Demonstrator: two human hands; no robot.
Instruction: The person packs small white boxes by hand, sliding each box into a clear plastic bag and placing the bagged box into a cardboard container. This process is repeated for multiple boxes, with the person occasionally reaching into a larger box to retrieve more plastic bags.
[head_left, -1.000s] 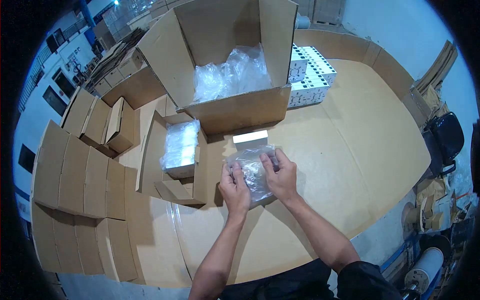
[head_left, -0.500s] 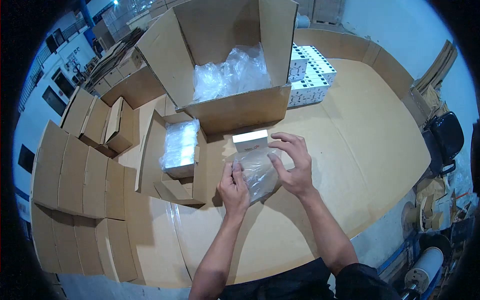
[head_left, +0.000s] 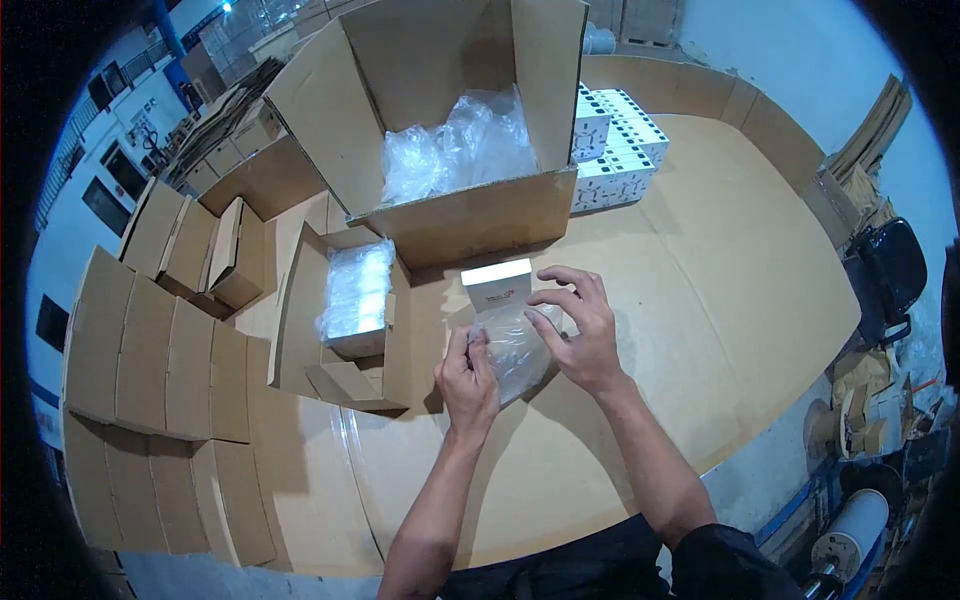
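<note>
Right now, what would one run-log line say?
left hand: pinching clear bag | right hand: open near bag | white box: just beyond bag

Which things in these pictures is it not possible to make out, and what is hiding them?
All in the head view:
- Small white box: lower part behind the plastic bag; its print is too small to read.
- Bag's left edge: covered by the left hand.
- Right hand: contact with the film is unclear, as the film is transparent.
- Large carton: floor hidden by its front wall and contents.
- Printed boxes: partly behind that carton, so uncountable.
</note>
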